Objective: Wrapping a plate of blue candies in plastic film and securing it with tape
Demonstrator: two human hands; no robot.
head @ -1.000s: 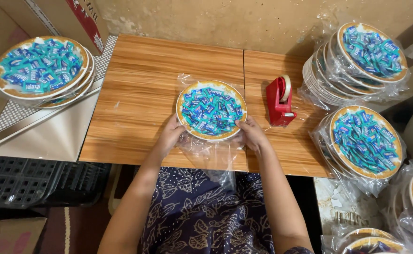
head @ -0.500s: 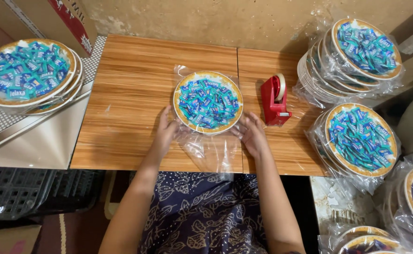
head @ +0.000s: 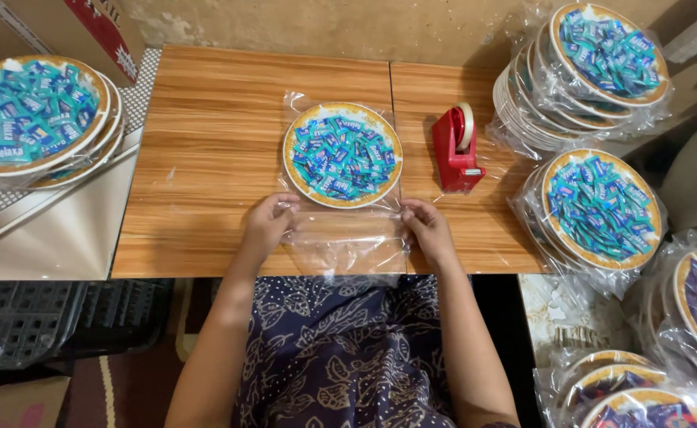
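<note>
The person is wearing a dark navy fabric garment [head: 340,349] printed all over with pale leaf and flower outlines. It is covering the lap and torso. Both forearms are showing bare, no sleeves reaching them. The left hand [head: 268,226] and right hand [head: 430,230] are carrying no rings or wristwear.

A red tape dispenser [head: 457,150] stands on the table [head: 206,127] at three o'clock. Bagged candy plates [head: 598,208] stack at two; unbagged ones [head: 31,119] at ten.
</note>
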